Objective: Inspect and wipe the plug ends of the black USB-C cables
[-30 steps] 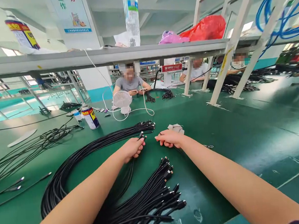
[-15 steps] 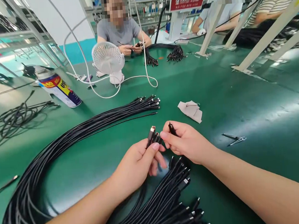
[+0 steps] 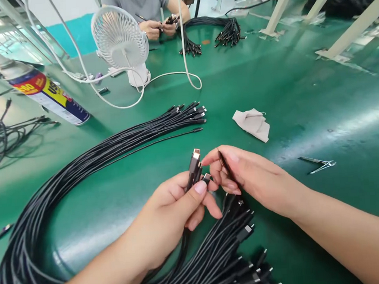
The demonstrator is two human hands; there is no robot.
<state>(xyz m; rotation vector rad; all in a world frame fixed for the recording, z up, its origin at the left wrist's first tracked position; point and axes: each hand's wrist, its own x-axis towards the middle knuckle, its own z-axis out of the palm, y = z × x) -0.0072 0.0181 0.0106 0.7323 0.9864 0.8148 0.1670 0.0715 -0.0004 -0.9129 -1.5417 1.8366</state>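
Note:
My left hand (image 3: 184, 205) is closed around several black USB cables. Their plugs (image 3: 194, 165) stick up past the thumb, bare metal tips showing. Close beside them is my right hand (image 3: 247, 177), its fingers curled around a slim dark tool (image 3: 226, 167) whose kind I cannot make out. The right index fingertip is near the plugs; whether it touches them I cannot tell. Below the hands lies a thick bundle of black cables (image 3: 204, 257) with plug ends fanned to the right. The bundle loops round on the left to more plug ends (image 3: 194, 113) behind my hands.
On the green table (image 3: 290, 104) are a crumpled pale cloth (image 3: 252, 124), small metal tweezers (image 3: 319, 164), a white fan (image 3: 120, 38) with its cord, and a spray can (image 3: 48, 93). Loose cables (image 3: 4, 140) lie left. A person (image 3: 151, 15) opposite handles cables.
The view has dipped and come closer. My right hand has turned and its fingers have loosened away from the plugs, showing more of the dark tool. My left hand keeps its grip on the cables.

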